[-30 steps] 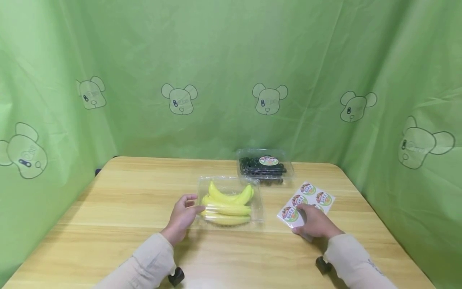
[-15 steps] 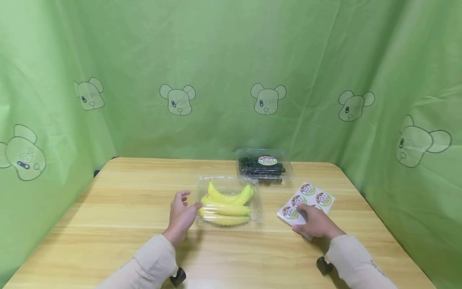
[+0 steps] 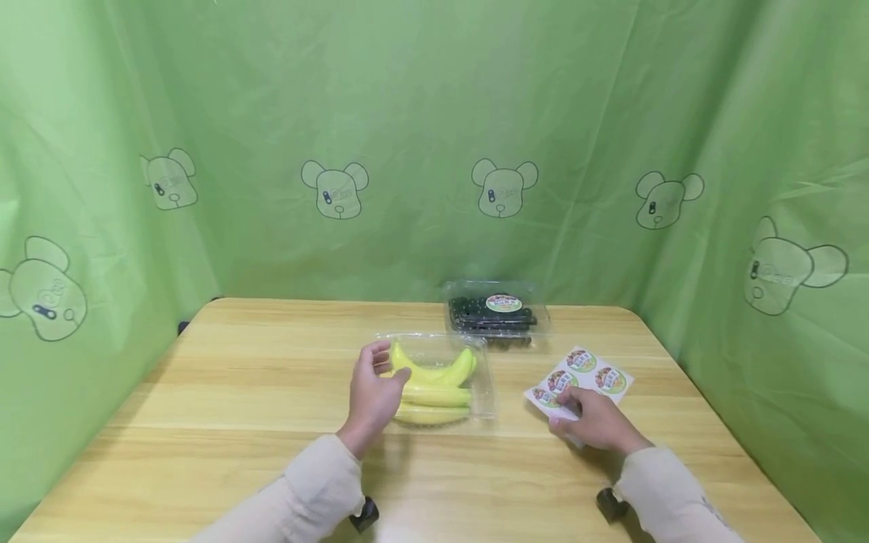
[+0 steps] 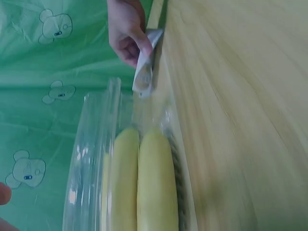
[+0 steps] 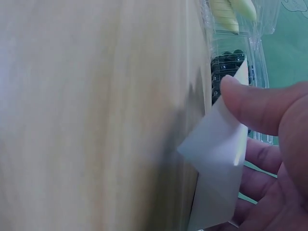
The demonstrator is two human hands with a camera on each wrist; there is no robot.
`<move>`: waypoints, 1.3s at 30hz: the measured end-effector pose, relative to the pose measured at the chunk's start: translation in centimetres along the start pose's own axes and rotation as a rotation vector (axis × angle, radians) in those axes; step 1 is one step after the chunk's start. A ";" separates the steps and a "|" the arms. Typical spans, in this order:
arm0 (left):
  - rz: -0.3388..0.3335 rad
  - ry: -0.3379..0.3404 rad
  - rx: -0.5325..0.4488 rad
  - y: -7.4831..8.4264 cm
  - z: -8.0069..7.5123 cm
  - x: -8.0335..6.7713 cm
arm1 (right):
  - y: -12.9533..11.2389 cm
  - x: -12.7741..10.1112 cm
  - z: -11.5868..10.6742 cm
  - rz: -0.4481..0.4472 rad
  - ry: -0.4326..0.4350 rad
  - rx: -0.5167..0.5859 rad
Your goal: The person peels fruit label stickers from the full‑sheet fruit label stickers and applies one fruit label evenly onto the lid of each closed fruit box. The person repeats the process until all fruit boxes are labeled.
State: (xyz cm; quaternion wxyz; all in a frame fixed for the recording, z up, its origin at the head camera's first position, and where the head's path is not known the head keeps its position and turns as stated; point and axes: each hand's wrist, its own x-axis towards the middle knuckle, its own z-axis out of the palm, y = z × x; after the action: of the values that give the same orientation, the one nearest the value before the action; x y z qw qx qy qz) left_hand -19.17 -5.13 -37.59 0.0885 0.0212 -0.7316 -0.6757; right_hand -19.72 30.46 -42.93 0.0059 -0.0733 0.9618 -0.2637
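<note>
A clear plastic clamshell box (image 3: pixel 483 403) with several yellow bananas (image 3: pixel 434 394) sits mid-table, its lid down. My left hand (image 3: pixel 372 394) is over the box's left end, fingers loosely bent and thumb extended, gripping nothing. In the left wrist view two bananas (image 4: pixel 156 183) show large inside the clear wall. My right hand (image 3: pixel 600 422) pinches a white sheet of round fruit stickers (image 3: pixel 611 379) at its near edge, to the right of the box. The sheet's plain back (image 5: pixel 219 144) bends beneath the thumb (image 5: pixel 240 98) in the right wrist view.
Behind the bananas stands a second clear box (image 3: pixel 539 320) of dark grapes, a round sticker (image 3: pixel 504 303) on its lid. The wooden table (image 3: pixel 237 392) is enclosed by green curtains (image 3: pixel 421 90) printed with bear faces.
My left hand has drawn back slightly, then moved right over the box's left end. My right hand has stayed nearly in place; the sticker sheet has shifted and bends more under its grip.
</note>
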 end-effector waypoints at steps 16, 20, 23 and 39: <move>-0.087 -0.185 -0.047 1.0 5.2 -1.0 | -0.5 -0.7 0.0 -0.017 0.028 0.029; -0.084 -0.262 -0.086 0.9 6.0 -1.2 | -0.4 -0.7 0.1 -0.010 0.032 0.036; -0.089 -0.349 -0.129 0.9 6.6 -1.4 | -0.4 -0.6 0.0 -0.014 0.038 0.029; -0.105 -0.631 -0.170 1.3 9.8 -3.1 | -0.8 -0.4 -0.1 -0.013 0.017 0.039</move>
State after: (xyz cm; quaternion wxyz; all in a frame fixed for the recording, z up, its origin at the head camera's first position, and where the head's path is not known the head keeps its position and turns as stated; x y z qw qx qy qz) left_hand -17.52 5.11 -37.33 -0.1759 -0.1587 -0.6619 -0.7111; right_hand -19.26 29.86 -42.39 -0.0028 -0.0771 0.9560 -0.2832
